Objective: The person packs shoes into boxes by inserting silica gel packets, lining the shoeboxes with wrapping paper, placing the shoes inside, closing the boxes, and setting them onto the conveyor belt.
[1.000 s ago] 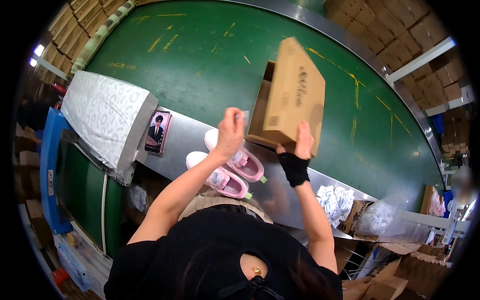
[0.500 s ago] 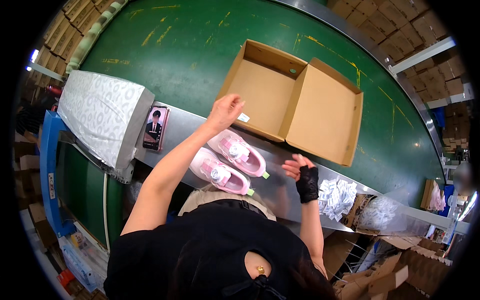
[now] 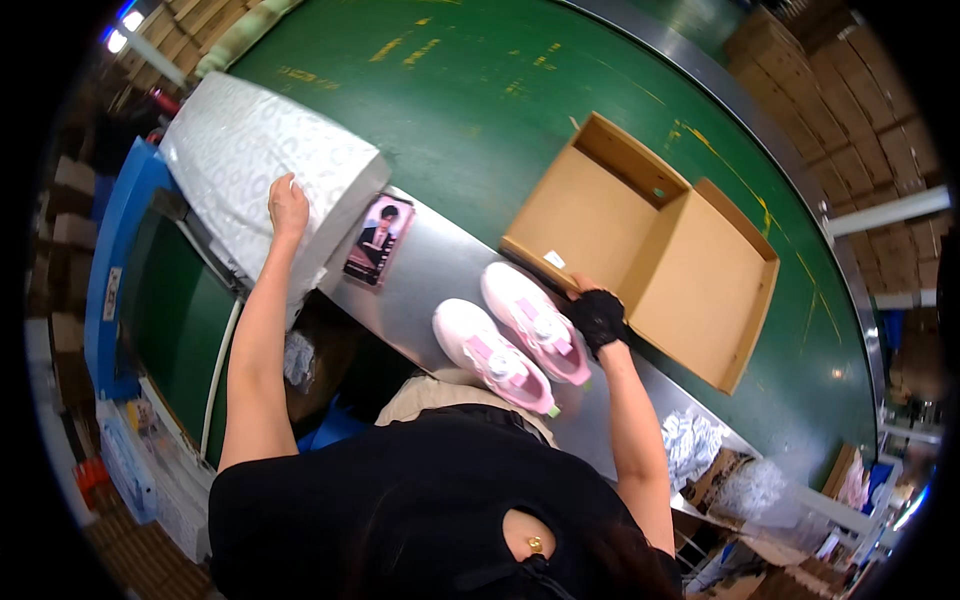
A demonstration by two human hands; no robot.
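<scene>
My left hand is on the stack of white patterned wrapping paper at the left. Its fingers are curled together; whether a sheet is pinched in them I cannot make out. My right hand, in a black fingerless glove, grips the near wall of an open brown cardboard shoe box, fingertips over the edge. The box's lid lies folded back to the right. Between my hands, a pair of pale pink sneakers rests side by side on the metal ledge, toes pointing away from me.
A phone showing a picture lies beside the paper. Small white packets are piled at the right, near a clear plastic bag. The green work surface spreads beyond the metal ledge. A blue frame stands at left.
My left hand has moved from the box's near left edge to the paper stack. My right hand has come forward onto the box's near wall. The whole view has swung to the left.
</scene>
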